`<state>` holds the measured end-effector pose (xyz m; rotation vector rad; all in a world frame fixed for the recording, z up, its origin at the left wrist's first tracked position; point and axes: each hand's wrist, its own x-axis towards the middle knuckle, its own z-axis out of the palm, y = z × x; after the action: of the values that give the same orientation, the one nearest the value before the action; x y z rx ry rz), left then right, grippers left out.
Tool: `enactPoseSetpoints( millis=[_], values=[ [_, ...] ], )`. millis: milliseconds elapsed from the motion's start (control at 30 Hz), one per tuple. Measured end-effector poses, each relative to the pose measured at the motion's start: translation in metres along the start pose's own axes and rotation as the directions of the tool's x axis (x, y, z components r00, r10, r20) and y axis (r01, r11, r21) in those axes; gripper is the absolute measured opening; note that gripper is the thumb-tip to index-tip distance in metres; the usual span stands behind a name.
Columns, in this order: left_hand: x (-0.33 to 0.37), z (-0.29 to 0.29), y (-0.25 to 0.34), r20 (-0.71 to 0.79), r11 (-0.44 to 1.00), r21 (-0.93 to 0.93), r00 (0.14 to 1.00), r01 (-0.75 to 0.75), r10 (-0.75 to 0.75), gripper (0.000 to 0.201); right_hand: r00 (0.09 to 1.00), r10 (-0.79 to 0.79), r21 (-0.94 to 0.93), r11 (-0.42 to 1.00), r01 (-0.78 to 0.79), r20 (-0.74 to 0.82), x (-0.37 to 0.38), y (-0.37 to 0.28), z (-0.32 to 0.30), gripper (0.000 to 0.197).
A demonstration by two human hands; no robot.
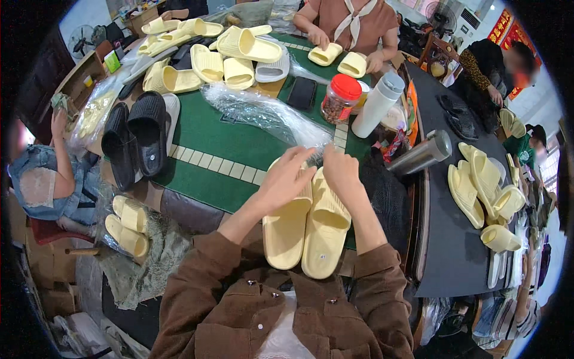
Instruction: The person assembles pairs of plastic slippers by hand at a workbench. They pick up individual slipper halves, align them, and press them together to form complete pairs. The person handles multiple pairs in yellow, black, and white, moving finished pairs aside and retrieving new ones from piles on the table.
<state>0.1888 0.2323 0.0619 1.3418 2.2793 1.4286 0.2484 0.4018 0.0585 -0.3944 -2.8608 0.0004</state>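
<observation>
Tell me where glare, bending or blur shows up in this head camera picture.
In the head view, white glare streaks the clear bag; in the head view, the fisheye bows the black table's edge and darkens the corners; in the head view, blur hides the head at right, while the near slippers look fairly crisp.

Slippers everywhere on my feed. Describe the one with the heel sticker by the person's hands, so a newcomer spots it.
Start at the green tabletop and come down to its near edge, by the left hand and right hand. Below them lie two pale yellow slippers; take the right-hand slipper. Its small white sticker sets it apart: none shows on the left-hand slipper.
</observation>
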Motion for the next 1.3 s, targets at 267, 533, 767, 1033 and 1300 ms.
enactPoseSetpoints(
  millis=[267,533,767,1033,1300],
  values=[
    [0.044,0.041,-0.034,-0.018,0.912,0.41,0.999,-0.017,0.027,0.048,0.953,0.272,0.701,0.705,-0.105,-0.13,-0.01,0.001,0.034,0.021],
    [0.068,0.048,-0.022,0.03,0.918,0.389,0.995,0.078,-0.097,0.047,0.923,0.376,0.781,0.601,-0.172,-0.086,-0.01,0.019,0.046,0.026],
    [0.077,0.064,-0.066,-0.22,0.999,0.025,0.975,-0.032,0.036,0.041,0.942,0.333,0.583,0.759,-0.292,0.038,0.009,0.021,0.05,0.025],
    [0.073,0.063,-0.069,-0.363,0.995,0.074,0.928,-0.066,0.089,0.041,0.915,0.394,0.597,0.714,-0.364,0.087,0.013,0.012,0.038,0.032],
    [0.067,0.061,-0.055,-0.276,0.991,0.131,0.961,0.036,0.002,0.045,0.956,0.292,0.47,0.842,-0.263,0.012,0.011,0.015,0.041,0.019]
  ],
)
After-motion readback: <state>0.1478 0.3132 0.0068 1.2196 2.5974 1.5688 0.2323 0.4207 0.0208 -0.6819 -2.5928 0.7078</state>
